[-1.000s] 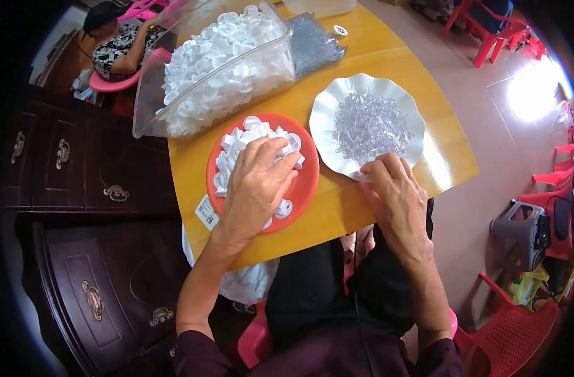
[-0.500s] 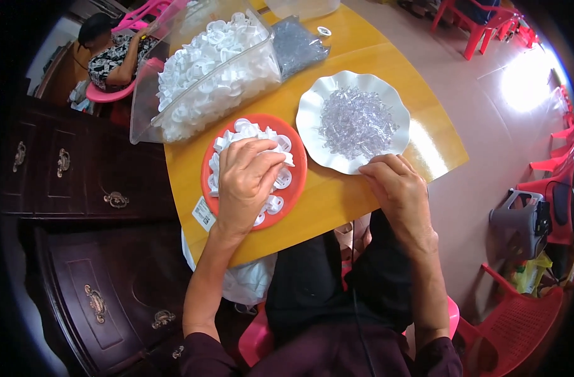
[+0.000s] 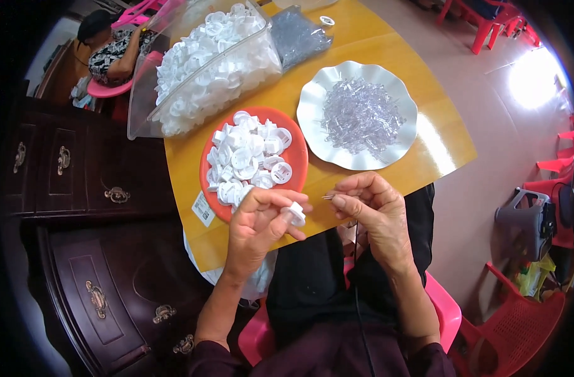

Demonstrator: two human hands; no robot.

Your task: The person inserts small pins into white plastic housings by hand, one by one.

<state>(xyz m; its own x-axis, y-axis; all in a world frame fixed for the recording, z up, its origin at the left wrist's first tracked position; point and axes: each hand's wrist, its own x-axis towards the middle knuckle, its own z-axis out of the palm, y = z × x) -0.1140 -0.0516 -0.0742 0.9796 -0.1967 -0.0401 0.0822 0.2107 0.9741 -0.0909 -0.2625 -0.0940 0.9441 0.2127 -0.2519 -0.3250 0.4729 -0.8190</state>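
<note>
Between the thumb and fingers of my left hand (image 3: 259, 226) is a small white round plastic part (image 3: 296, 214) with a raised block on it. My right hand (image 3: 378, 213) pinches a thin clear plastic pin (image 3: 328, 196); whether there is more than one I cannot tell. The two hands face each other at the table's near edge, a short gap apart. Beyond my left hand stands an orange-red plate (image 3: 299, 129) heaped with white plastic parts (image 3: 243, 154). Past my right hand sits a white scalloped plate (image 3: 310, 119) with a pile of clear pins (image 3: 362, 117).
A clear plastic bin (image 3: 139, 119) full of white parts stands at the table's far left. Beside it lie a grey plastic bag (image 3: 298, 39) and one loose white part (image 3: 326, 21). Dark drawers (image 3: 80, 163) stand left; another person (image 3: 114, 56) sits far left.
Both hands have drawn back from the plates toward me and closer together. My left hand now shows a white part from the orange-red plate, my right a clear pin from the white plate.
</note>
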